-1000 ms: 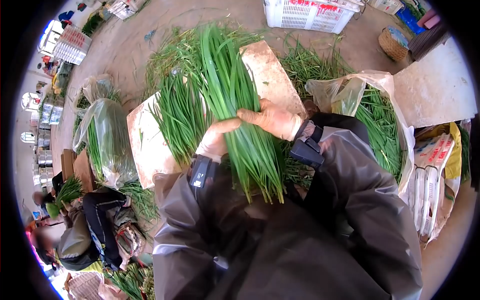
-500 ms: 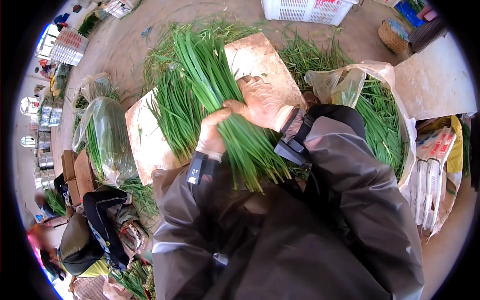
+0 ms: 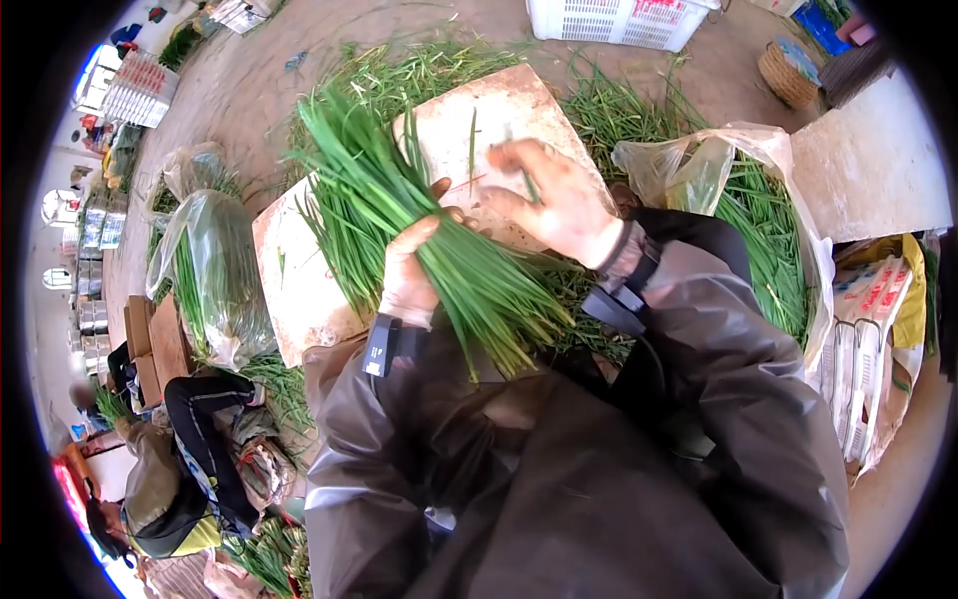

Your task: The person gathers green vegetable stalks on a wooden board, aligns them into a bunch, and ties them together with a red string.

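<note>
My left hand (image 3: 411,272) is closed around a thick bunch of garlic chives (image 3: 474,270), its thumb across the front. The long green leaves slant up to the left, and the pale cut ends point down toward my lap. To the right of the bunch, my right hand (image 3: 569,200) is off it with thumb and fingers apart, slightly blurred. A small green strip shows by its palm; whether it touches the hand I cannot tell. Below both hands is a worn whitish board (image 3: 539,110). More loose chives (image 3: 344,235) lie on its left part, partly hidden by the bunch.
Scattered leaf trimmings (image 3: 439,70) cover the floor behind the board. An open plastic bag (image 3: 788,220) of chives stands to my right, a clear filled bag (image 3: 225,270) to my left. A white crate (image 3: 609,25) sits ahead. Another person's leg (image 3: 205,429) is at lower left.
My right hand has let go of the bunch and moved right, its fingers opening. The bunch, still in my left hand, has tilted further left at its leafy end.
</note>
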Demonstrator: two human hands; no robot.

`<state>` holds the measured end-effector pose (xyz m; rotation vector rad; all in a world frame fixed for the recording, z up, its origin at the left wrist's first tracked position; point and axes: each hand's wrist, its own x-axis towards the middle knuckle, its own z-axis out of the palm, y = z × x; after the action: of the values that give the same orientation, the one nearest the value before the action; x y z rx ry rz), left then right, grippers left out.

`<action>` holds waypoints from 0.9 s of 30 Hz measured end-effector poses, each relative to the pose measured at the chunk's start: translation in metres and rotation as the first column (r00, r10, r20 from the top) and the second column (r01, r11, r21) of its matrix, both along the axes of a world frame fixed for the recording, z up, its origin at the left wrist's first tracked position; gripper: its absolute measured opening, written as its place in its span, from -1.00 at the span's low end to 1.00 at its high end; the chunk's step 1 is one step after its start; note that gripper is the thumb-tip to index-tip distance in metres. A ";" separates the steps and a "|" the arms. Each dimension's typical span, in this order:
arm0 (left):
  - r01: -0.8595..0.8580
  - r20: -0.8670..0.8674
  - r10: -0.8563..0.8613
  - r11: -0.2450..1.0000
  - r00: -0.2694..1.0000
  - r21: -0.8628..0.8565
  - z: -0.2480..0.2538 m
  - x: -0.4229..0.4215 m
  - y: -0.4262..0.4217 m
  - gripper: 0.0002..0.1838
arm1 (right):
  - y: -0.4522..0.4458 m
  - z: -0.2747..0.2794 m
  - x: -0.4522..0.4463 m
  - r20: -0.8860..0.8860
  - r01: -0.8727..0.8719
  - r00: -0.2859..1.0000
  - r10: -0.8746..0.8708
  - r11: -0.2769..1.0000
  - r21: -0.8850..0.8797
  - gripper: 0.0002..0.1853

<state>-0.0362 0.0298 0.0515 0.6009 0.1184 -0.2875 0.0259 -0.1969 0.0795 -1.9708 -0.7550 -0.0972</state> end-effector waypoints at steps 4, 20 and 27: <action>-0.111 0.021 0.111 0.994 0.994 -0.005 -0.002 0.002 0.025 -0.29 | -0.012 -0.007 -0.035 0.374 -0.195 0.901 0.220 0.975 -0.105 -0.67; -0.182 0.140 0.179 0.983 0.974 0.008 -0.002 0.001 0.048 -0.25 | 0.031 0.005 -0.068 0.636 -0.166 0.690 0.346 0.931 -0.326 -0.86; -0.279 0.137 0.286 0.958 0.949 -0.065 0.000 -0.005 0.062 -0.26 | -0.009 0.004 -0.025 0.705 0.112 0.701 0.105 0.961 -0.254 -0.71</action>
<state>-0.0408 0.0913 0.0518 0.5503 0.0566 0.0323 0.0012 -0.2059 0.0834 -2.2041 -1.3251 -0.8535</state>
